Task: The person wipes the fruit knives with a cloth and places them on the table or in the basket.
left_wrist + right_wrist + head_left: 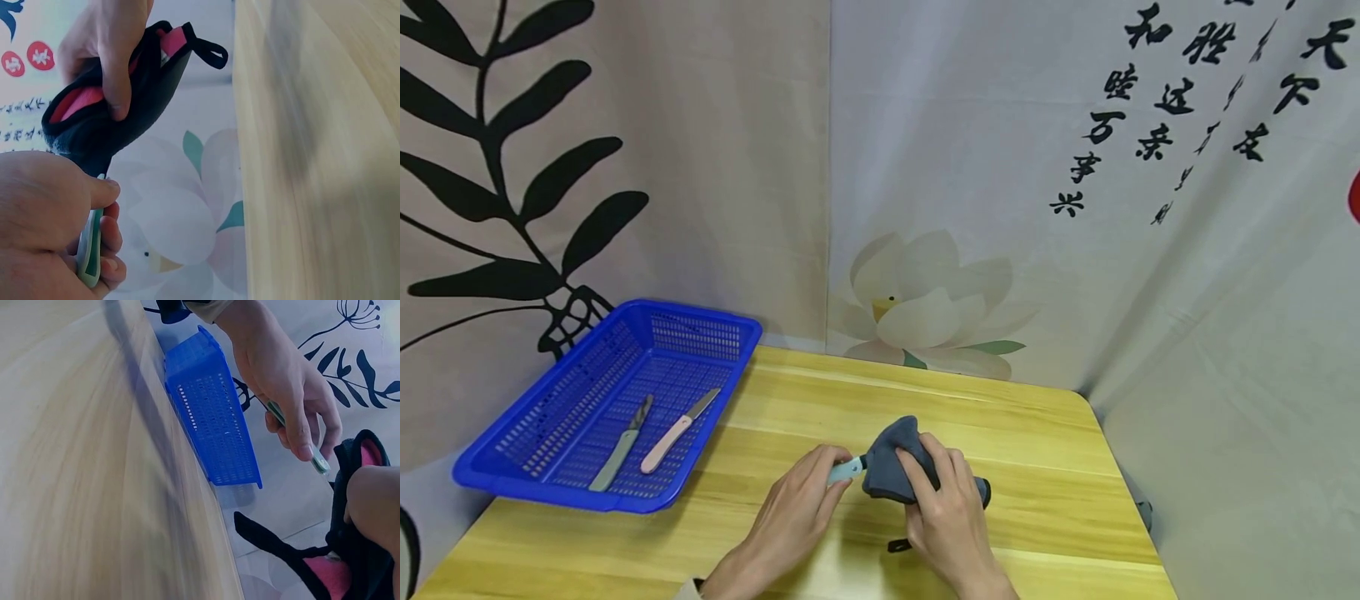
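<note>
My left hand (797,504) holds a knife by its pale blue-green handle (847,470) over the table. A folded dark grey cloth (891,467) with black edging covers most of the blade. My right hand (951,512) grips this cloth from above, thumb and fingers pressing its folds together. Pink lining (81,103) and a black hanging loop (211,53) on the cloth show in the left wrist view. Between handle and cloth, only a short stretch near the blade's base is visible. In the right wrist view the knife handle (320,464) points toward the cloth.
To the left stands a blue perforated basket (655,504). Inside lie a green-handled knife (617,454) and a pink-handled knife (668,443). The wooden table (1037,467) meets a printed fabric backdrop (925,183) at its far edge.
</note>
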A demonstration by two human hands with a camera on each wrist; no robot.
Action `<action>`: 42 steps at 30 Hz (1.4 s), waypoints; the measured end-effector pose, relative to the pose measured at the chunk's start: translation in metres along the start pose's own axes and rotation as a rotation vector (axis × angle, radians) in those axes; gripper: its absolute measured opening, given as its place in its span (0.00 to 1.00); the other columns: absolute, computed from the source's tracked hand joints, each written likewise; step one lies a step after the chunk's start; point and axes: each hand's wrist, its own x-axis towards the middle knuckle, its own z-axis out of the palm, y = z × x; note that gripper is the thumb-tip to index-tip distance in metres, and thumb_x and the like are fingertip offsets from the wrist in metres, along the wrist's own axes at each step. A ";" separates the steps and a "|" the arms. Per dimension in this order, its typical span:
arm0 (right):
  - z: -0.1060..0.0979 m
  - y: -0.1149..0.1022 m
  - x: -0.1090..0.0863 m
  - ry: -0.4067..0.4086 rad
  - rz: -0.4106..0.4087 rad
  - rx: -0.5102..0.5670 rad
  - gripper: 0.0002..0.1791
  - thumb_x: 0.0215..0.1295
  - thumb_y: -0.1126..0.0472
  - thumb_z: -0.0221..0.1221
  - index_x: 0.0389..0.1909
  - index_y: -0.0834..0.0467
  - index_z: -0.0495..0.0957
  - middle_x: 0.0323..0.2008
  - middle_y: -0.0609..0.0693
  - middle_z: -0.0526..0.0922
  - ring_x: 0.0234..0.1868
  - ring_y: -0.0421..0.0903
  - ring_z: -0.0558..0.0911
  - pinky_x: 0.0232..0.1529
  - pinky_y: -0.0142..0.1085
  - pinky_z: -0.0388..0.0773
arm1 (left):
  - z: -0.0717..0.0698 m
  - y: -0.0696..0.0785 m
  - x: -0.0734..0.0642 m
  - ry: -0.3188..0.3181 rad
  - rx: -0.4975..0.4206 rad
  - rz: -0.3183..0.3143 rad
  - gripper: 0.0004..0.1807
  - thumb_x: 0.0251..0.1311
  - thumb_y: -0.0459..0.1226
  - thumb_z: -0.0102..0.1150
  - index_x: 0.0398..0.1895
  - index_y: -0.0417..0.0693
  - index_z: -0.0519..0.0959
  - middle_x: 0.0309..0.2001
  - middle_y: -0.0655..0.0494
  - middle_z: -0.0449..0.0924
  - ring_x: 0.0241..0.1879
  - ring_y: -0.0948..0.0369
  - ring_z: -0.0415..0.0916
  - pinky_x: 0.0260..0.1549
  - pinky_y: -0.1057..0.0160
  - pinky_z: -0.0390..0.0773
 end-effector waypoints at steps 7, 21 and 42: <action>-0.003 0.007 0.002 0.023 0.016 0.003 0.31 0.52 0.73 0.65 0.60 0.57 0.89 0.66 0.63 0.84 0.50 0.56 0.80 0.48 0.49 0.84 | -0.002 -0.001 -0.001 0.013 0.010 0.024 0.15 0.71 0.31 0.75 0.55 0.51 0.82 0.45 0.63 0.85 0.43 0.69 0.83 0.41 0.66 0.87; -0.007 0.022 -0.004 0.042 0.065 0.008 0.31 0.52 0.74 0.67 0.61 0.57 0.88 0.65 0.65 0.83 0.49 0.58 0.79 0.47 0.51 0.85 | -0.006 -0.006 -0.004 -0.001 -0.030 -0.004 0.15 0.72 0.30 0.74 0.55 0.53 0.83 0.45 0.65 0.84 0.43 0.71 0.81 0.42 0.67 0.88; -0.001 -0.008 0.002 0.097 -0.069 0.140 0.36 0.54 0.72 0.59 0.67 0.54 0.87 0.68 0.63 0.83 0.51 0.55 0.80 0.49 0.49 0.85 | -0.003 -0.001 0.001 0.008 -0.089 -0.109 0.15 0.71 0.28 0.75 0.53 0.54 0.84 0.46 0.62 0.86 0.39 0.69 0.80 0.36 0.69 0.83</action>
